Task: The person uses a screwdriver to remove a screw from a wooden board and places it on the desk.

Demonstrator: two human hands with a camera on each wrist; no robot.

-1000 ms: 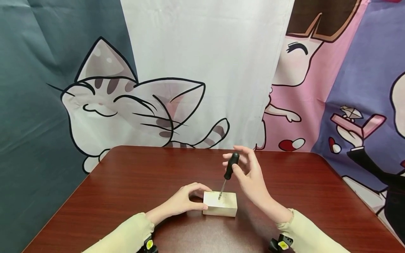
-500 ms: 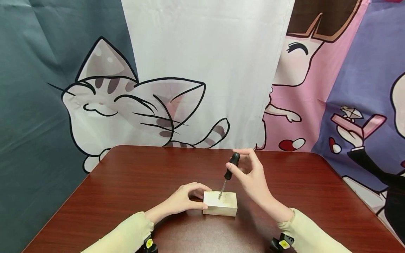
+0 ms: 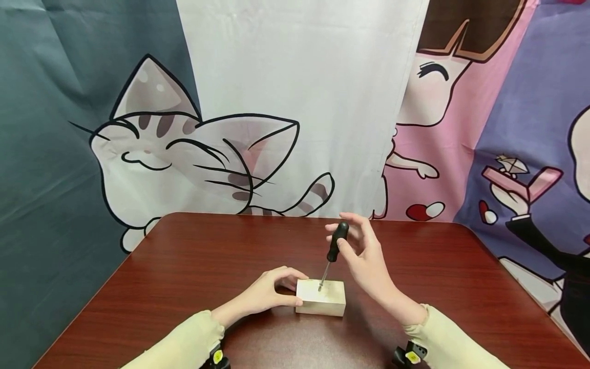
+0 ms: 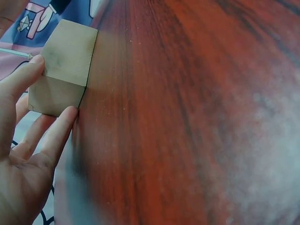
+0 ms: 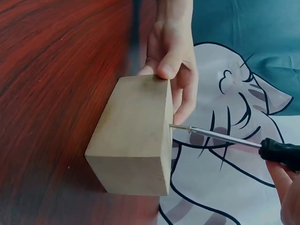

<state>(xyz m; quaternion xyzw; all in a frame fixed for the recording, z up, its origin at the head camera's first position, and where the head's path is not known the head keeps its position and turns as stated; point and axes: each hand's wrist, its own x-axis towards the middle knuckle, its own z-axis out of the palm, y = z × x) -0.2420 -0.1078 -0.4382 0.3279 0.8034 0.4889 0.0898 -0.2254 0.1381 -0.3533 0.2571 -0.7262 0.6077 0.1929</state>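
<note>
A pale wooden block (image 3: 329,297) rests on the table, gripped at its left end by my left hand (image 3: 269,293). In the left wrist view, the left thumb (image 4: 35,65) lies on one face of the block and the fingers hold its end. My right hand (image 3: 369,261) holds the black handle of a screwdriver (image 3: 338,241) lightly, with the thumb against it and the other fingers spread. The right wrist view shows the metal shaft leaning at an angle, its tip on a brass-coloured screw (image 5: 180,126) that stands in the block's top face.
The red-brown wooden table (image 3: 221,246) spreads around both hands. Behind it hangs a cloth backdrop (image 3: 304,66) with cartoon figures. A small black device sits on each wrist.
The right thumb rolled left across the handle half a second ago and is back at its right side now, with the fingers spread again. Block and left hand stay in place.
</note>
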